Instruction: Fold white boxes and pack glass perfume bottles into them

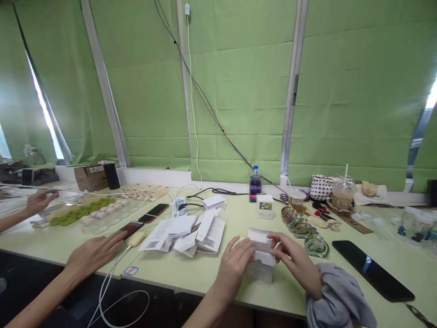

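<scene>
A small white box (261,269) with its flaps raised stands near the table's front edge, between my two hands. My left hand (237,266) holds its left side, fingers wrapped over the edge. On the other side, the fingertips of my right hand (290,257) pinch the raised flap; a grey scrunched sleeve lies at that wrist. Farther back sits a closed white box with a green picture (265,207). A pile of flat white packages (186,232) lies to the left, and clear rings with green inside (316,245) lie to the right.
At right are a black phone (373,269), clear jars (421,228) and iced drinks (343,193). A bottle (255,184) stands at the back. Another person's hand (97,253) touches a phone (131,229) at left. Beyond are egg-like trays (82,212) and another hand (41,202).
</scene>
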Demonstrator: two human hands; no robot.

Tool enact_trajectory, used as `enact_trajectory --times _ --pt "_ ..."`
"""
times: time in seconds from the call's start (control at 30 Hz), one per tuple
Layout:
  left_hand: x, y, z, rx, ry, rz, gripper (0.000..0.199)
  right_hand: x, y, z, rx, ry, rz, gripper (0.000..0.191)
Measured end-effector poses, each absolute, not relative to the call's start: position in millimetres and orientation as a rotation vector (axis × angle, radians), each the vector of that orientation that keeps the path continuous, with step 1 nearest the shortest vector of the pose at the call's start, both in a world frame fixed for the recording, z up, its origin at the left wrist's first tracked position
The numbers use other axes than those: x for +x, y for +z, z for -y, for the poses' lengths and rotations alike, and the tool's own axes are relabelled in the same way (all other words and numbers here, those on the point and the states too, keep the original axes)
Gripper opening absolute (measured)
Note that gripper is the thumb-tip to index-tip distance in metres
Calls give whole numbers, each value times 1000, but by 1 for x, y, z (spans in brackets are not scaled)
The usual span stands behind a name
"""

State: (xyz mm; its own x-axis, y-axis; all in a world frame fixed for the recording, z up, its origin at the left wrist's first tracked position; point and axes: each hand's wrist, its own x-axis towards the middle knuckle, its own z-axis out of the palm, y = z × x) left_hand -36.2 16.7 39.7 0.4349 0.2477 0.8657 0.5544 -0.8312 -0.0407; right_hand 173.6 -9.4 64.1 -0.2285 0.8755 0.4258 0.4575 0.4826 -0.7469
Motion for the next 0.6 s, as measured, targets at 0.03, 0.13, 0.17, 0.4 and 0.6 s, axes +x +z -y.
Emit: enact_trajectory --times 0.03,0.13,0.17,0.4,0.6 --pt "-37 40 -17 -2385 -1342 680 22 174 63 8 -1097 629 1847 23" --pt "-38 39 -18 -2493 -1337 762 21 177 59 3 -1041 720 1811 28" --pt "-39 38 -18 -2542 -1342 809 21 177 58 2 -1030 753 1806 32" --pt "-39 41 -12 -2571 -1233 914 30 181 62 1 -1124 712 1982 47" --pt "-31 53 4 -2426 -912 763 27 180 69 7 -1221 557 2053 48"
